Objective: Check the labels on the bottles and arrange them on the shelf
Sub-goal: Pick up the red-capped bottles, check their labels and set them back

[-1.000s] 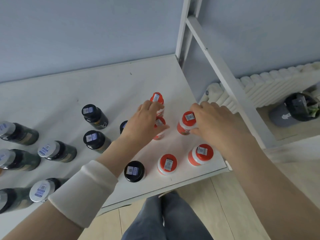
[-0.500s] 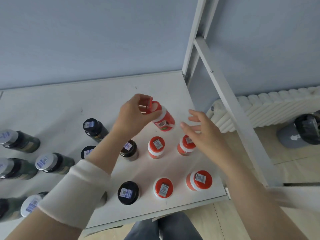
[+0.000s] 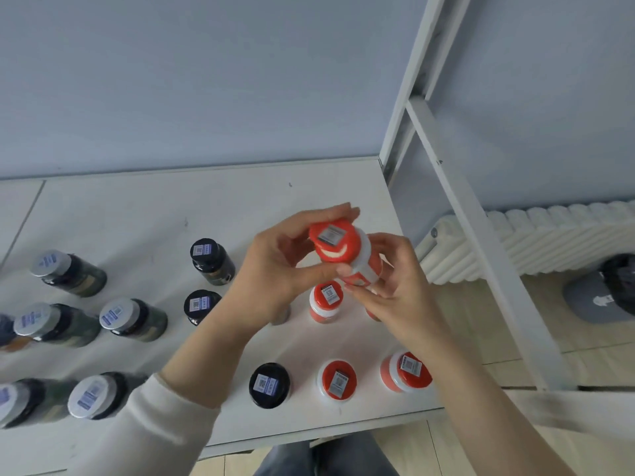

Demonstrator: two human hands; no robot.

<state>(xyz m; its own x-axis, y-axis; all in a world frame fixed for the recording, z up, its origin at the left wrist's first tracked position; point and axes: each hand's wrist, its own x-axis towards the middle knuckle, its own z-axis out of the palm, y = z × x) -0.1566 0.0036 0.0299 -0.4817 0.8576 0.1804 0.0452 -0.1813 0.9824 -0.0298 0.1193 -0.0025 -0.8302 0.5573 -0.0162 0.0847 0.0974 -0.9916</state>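
Both hands hold one red-capped bottle (image 3: 338,247) up above the white shelf board (image 3: 137,214), tilted with its cap toward me. My left hand (image 3: 275,269) grips it round the cap end. My right hand (image 3: 395,286) pinches its white and red body from the right. A barcode sticker shows on the cap. Beneath it a red-capped bottle (image 3: 326,300) stands upright; another behind my right hand is mostly hidden. At the front edge stand two more red-capped bottles (image 3: 338,379) (image 3: 407,371) and a black-capped one (image 3: 269,384).
Black-capped bottles (image 3: 211,259) (image 3: 201,305) stand mid-board. Several dark silver-capped bottles (image 3: 132,319) line the left side. The shelf's white post (image 3: 412,80) and slanted brace (image 3: 481,235) rise on the right. A radiator (image 3: 549,242) and a dark bin (image 3: 615,290) lie beyond.
The lifted red-capped bottle has turned so its cap faces me. My right hand, open half a second ago, has closed on the bottle's body. The camera has tilted upward.
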